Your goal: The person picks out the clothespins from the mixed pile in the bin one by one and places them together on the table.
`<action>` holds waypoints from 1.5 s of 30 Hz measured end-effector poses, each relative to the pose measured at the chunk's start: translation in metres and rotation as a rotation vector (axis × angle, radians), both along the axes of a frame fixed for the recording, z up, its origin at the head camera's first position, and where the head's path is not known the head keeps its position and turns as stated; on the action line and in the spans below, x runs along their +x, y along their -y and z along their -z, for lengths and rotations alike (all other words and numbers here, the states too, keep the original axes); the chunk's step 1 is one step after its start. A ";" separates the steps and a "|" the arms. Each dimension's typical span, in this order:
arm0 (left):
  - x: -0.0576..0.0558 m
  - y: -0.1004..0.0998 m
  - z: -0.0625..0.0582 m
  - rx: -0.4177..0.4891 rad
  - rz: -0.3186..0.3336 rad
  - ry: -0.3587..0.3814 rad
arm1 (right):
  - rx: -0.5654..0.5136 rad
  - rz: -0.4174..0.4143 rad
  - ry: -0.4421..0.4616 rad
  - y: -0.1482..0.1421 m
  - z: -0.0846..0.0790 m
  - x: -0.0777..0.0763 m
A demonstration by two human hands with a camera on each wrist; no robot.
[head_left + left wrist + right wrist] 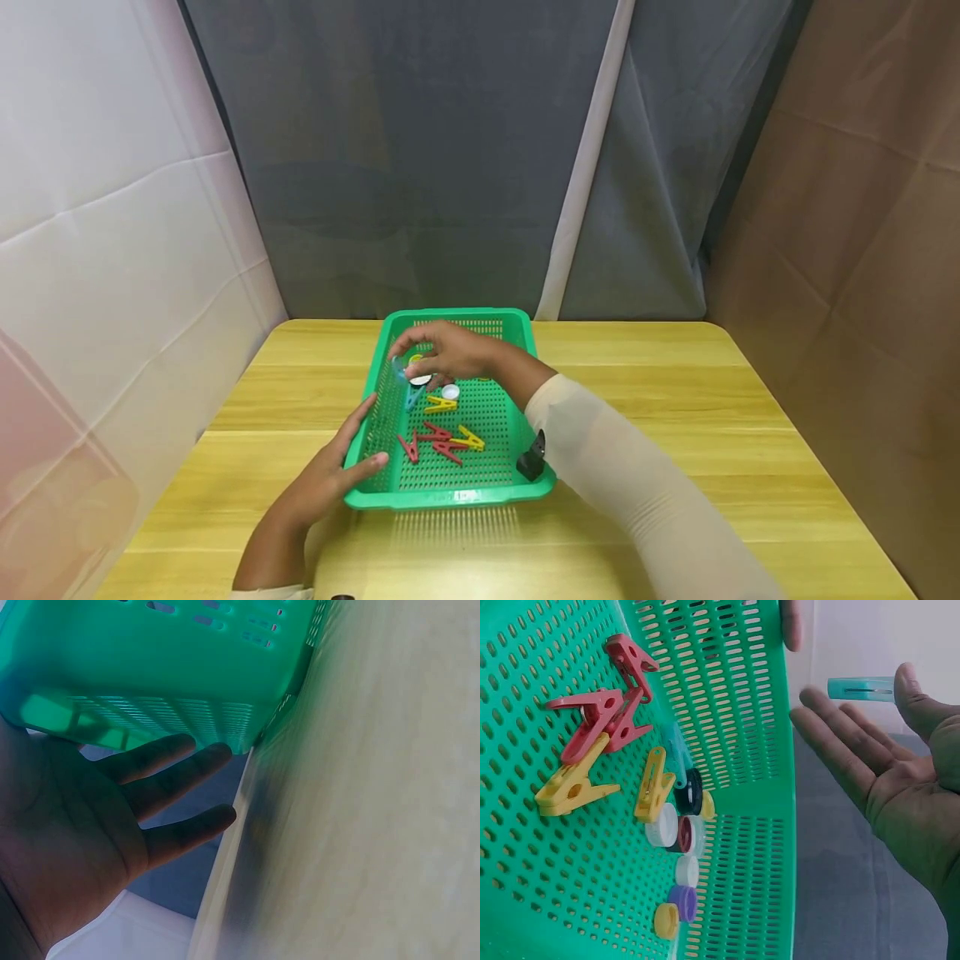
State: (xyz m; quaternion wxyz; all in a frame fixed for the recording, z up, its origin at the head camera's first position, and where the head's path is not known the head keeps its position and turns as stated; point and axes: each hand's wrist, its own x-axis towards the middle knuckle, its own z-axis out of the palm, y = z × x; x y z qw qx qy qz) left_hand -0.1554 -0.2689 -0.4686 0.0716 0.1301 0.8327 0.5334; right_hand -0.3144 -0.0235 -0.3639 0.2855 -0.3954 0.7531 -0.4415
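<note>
Pinching teal slotted plastic clip point(861, 689) in right hand point(450, 350); best gripped lightly, while steadying green perforated plastic basket point(412, 501) with spread left hand point(324, 482).

A yellow, wood-grained table point(637, 483) with rounded far corners, before me, enclosed by cloth on three sides.
Beyond the far edge I see a dark grey fabric curtain point(420, 167), crossed by a slanting pale cloth strip point(588, 167). To my left hangs a creased white fabric sheet point(112, 125), pinkish lower down; to my right, a creased brown fabric sheet point(847, 250).
</note>
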 end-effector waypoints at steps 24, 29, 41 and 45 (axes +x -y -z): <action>0.000 0.000 -0.002 -0.026 -0.018 -0.032 | 0.113 -0.150 -0.301 -0.039 -0.028 0.010; 0.000 0.001 -0.001 -0.022 -0.019 -0.037 | 0.110 -0.135 -0.292 -0.048 -0.026 0.013; 0.001 0.003 0.001 -0.017 -0.032 -0.016 | 0.065 -0.077 -0.313 -0.069 -0.017 0.017; 0.001 0.004 0.000 -0.017 -0.036 -0.013 | 0.053 -0.048 -0.237 -0.076 -0.011 0.018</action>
